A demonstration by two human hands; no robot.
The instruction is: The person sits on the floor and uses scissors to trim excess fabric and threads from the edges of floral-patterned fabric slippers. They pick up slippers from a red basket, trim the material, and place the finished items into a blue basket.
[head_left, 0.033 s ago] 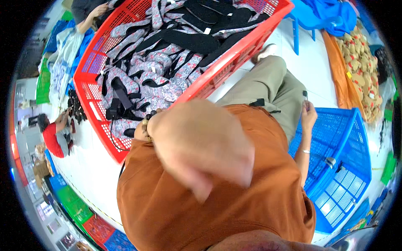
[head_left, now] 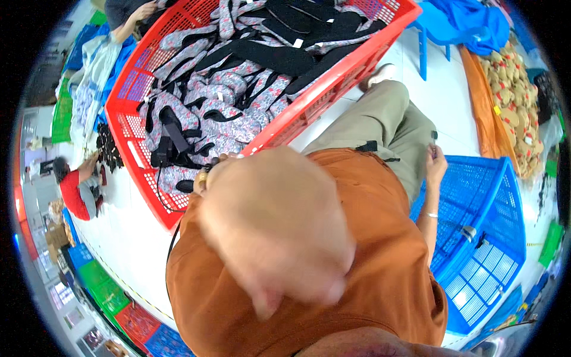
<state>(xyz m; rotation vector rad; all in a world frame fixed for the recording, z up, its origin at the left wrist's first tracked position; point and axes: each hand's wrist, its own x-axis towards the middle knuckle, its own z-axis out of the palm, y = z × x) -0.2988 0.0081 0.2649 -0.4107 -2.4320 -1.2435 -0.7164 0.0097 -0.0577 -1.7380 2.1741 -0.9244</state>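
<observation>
My left hand is raised close to the camera in front of the orange-brown shirt, smeared by motion, so its fingers cannot be read. Dark beads circle that wrist. Off to the right, my right hand has its fingers closed around a small dark-tipped object, too small to name, beside the trouser leg. Before me stands a red plastic crate, heaped with grey floral padded fabric pieces that have black undersides and straps. A blue plastic crate sits under my right forearm.
Another person's hand is at the red crate's far left corner. A person in a red top crouches at left. A blue stool stands ahead right, near a pile of tan plush toys on orange sheeting.
My left hand has moved slightly down and to the left in the picture, still blurred. The right hand keeps its hold, and the crates stay in place.
</observation>
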